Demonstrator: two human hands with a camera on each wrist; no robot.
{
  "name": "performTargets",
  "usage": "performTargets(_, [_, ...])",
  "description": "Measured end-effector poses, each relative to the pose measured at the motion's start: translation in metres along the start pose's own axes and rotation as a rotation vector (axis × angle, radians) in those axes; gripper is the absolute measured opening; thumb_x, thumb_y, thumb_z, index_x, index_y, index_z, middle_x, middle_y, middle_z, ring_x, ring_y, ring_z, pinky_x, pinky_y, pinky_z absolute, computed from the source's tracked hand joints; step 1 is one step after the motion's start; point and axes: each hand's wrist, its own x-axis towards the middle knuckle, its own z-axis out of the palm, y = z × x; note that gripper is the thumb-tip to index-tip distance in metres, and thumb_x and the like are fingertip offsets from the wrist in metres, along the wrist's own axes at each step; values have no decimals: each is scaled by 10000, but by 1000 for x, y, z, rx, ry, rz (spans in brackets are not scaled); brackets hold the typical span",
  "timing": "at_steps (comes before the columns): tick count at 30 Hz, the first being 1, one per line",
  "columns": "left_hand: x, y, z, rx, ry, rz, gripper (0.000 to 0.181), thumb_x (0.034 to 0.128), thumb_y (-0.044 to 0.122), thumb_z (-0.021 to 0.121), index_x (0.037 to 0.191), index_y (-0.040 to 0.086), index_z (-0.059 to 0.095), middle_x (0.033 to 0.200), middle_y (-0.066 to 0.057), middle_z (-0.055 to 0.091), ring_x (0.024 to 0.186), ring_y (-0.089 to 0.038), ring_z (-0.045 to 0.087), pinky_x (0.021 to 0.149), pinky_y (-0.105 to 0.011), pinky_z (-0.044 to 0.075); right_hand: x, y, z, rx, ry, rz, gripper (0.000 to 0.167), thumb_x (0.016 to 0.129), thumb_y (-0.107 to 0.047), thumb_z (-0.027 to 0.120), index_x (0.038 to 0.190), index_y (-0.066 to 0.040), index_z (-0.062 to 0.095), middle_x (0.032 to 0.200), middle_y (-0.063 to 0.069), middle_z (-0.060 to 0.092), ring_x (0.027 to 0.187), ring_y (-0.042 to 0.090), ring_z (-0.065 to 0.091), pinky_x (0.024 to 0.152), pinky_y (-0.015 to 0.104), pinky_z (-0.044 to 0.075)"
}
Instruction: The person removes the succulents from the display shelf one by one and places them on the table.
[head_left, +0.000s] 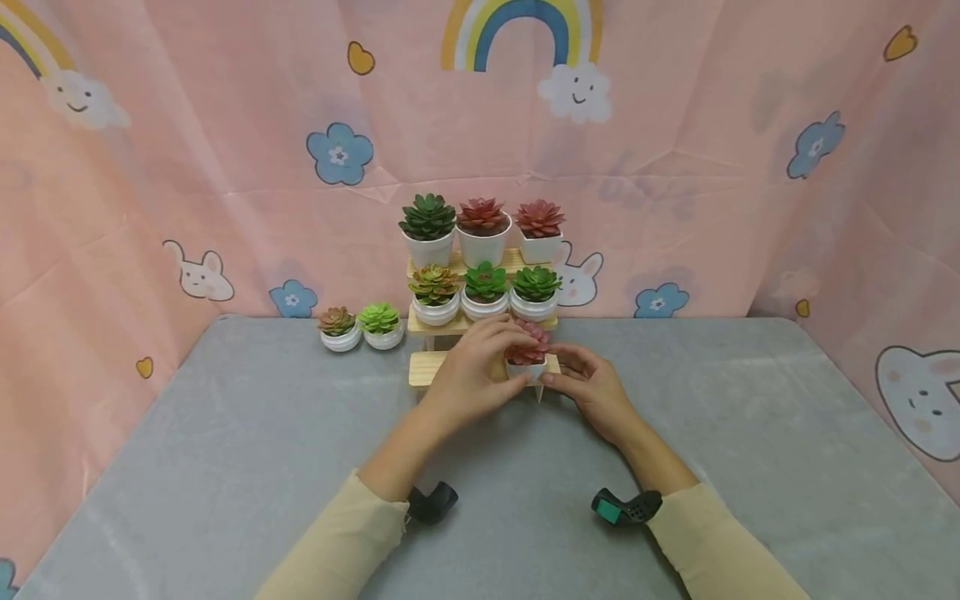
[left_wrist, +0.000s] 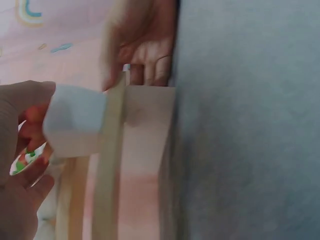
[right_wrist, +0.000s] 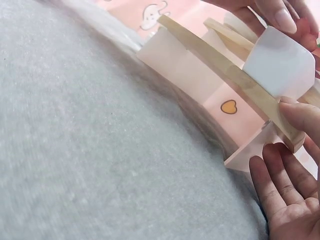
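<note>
A pink succulent (head_left: 532, 340) in a square white pot (left_wrist: 75, 120) is at the right part of the wooden stand's lowest shelf (head_left: 427, 367). My left hand (head_left: 476, 371) holds the plant from its left side, fingers and thumb around it, the pot's base at the shelf board. At the shelf's right end is my right hand (head_left: 596, 393); in the right wrist view its thumb lies on the board's edge (right_wrist: 225, 67) beside the pot (right_wrist: 282, 62), the other fingers (right_wrist: 282, 175) beneath the board.
On the top shelf stand a dark green succulent (head_left: 428, 218) and two reddish ones (head_left: 482, 218). The middle shelf holds three small potted succulents (head_left: 486, 283). Two more pots (head_left: 341, 333) stand on the grey table (head_left: 225, 467) left of the stand, before a pink patterned cloth (head_left: 262, 108).
</note>
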Motion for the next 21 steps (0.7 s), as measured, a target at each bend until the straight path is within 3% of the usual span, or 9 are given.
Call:
performTargets(6, [-1,0,9,-8,32,-11,387,813,118,841,1177,158,716,1237,17,662,1224,-130,581,1073,-306,482,0,1,0,11,4,8,474,931,-99,715,1361,8,548,1296,96,637,1068,23,669,852,182,549])
performTargets(12, [-3,1,10,13,53,-50,371,819,119,837,1166,176,720,1241,50,662,1154,-84,633,962,-278,548,1,0,0,-12,2,16,488,938,-106,708,1376,18,535,1385,226,584,1069,-8,656,860,167,539])
performTargets(21, [-3,0,13,7,65,-47,360,820,48,822,1151,150,726,1238,14,653,1179,-135,613,1011,-299,526,1,-1,0,-27,2,20,492,940,-104,703,1381,26,528,1391,254,571,1055,-16,654,853,161,536])
